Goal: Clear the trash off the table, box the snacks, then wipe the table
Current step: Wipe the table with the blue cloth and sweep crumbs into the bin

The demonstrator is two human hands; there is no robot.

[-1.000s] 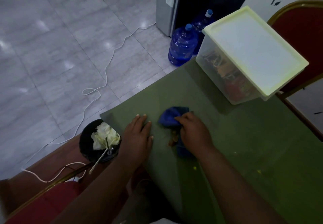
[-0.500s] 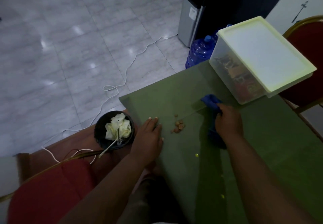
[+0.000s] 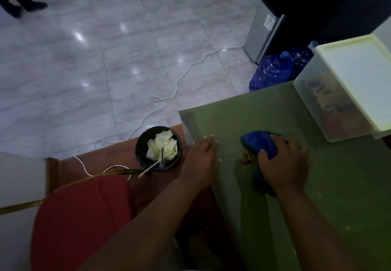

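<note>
On the green table (image 3: 285, 109) by the tiled floor, wiping with the blue cloth (image 3: 259, 142) bunched in the curled right hand (image 3: 284, 162), brown crumbs (image 3: 247, 159) touching its left edge. Best to press the cloth flat and sweep the crumbs in one stroke toward the left hand (image 3: 203, 158), resting flat and straight-fingered at the table edge. Then tip them into the black bin (image 3: 143, 143) just beside it, not onto the floor.

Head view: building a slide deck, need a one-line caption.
Right hand grips a blue cloth beside brown crumbs on the green table; left hand rests flat near its edge.
</note>
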